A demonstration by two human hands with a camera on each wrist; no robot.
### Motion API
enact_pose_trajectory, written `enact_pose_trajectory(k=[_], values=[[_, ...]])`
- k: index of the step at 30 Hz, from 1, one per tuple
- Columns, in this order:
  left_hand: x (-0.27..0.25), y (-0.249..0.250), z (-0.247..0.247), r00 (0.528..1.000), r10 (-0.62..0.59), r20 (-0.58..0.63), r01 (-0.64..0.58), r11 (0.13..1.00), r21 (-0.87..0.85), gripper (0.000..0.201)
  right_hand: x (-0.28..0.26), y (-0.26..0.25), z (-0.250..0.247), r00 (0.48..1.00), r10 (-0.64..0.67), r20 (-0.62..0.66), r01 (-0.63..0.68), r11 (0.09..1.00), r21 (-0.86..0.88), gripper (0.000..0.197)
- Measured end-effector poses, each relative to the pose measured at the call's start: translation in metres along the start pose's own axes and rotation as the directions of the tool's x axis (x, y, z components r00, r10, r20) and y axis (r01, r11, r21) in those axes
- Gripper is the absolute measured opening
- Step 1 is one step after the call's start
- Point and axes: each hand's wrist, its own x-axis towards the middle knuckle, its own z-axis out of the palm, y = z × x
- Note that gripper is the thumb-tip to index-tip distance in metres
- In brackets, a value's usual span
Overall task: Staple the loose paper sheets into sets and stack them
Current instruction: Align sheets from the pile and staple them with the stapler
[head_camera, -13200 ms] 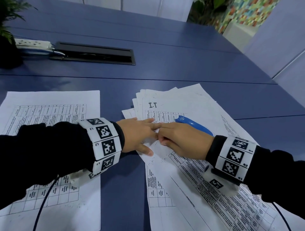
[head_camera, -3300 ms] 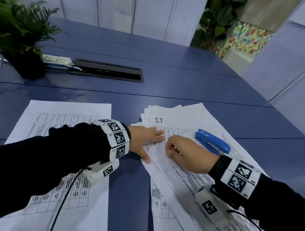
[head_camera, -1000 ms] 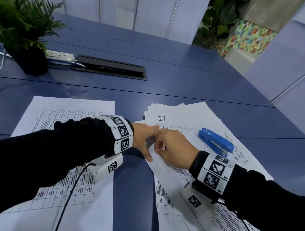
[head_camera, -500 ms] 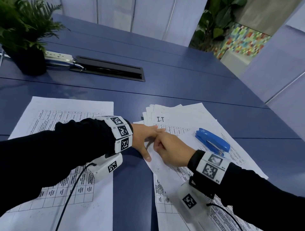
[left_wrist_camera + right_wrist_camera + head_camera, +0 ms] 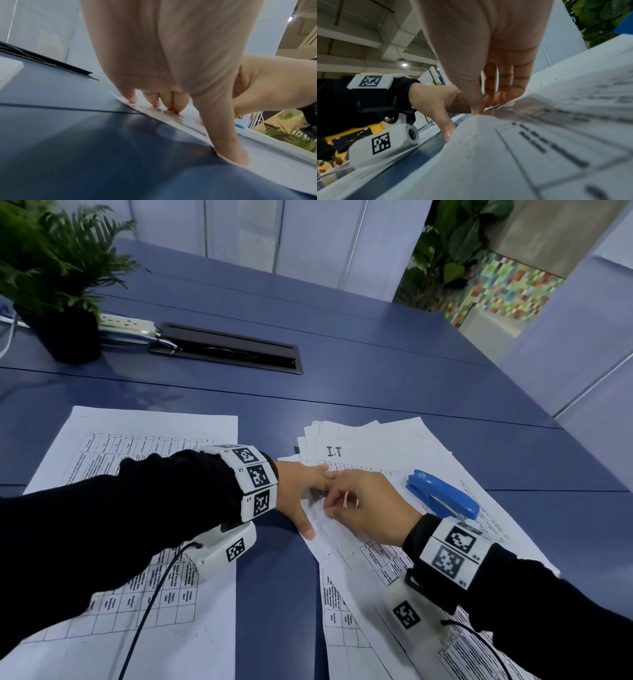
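Observation:
A fanned pile of loose printed sheets (image 5: 370, 446) lies on the blue table, right of centre. My left hand (image 5: 298, 494) presses its left edge flat with straight fingers (image 5: 171, 105) and the thumb (image 5: 231, 152) spread. Right beside it, my right hand (image 5: 337, 503) pinches the edge of the top sheet (image 5: 522, 148) between thumb and fingertips (image 5: 481, 106), raising it into a small ridge. A blue stapler (image 5: 442, 496) lies untouched on the pile, just right of my right hand. A flat set of papers (image 5: 137, 433) lies at the left under my left forearm.
A potted fern (image 5: 61, 313), a white power strip (image 5: 126, 323) and a black cable hatch (image 5: 233, 350) sit at the far left of the table (image 5: 376, 385). The table's right edge runs close to the pile.
My right hand has drawn closer to the left hand at the pile's edge and now pinches the top sheet's edge. The stapler, under my right hand 13 s ago, lies still.

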Motion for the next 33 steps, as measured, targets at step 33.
enact_pose_trajectory(k=[33], values=[[-0.002, 0.005, -0.001, 0.994, -0.088, 0.062, 0.081, 0.991, 0.108, 0.103, -0.01, 0.011, -0.013, 0.999, 0.021, 0.046, -0.019, 0.999, -0.039, 0.014]])
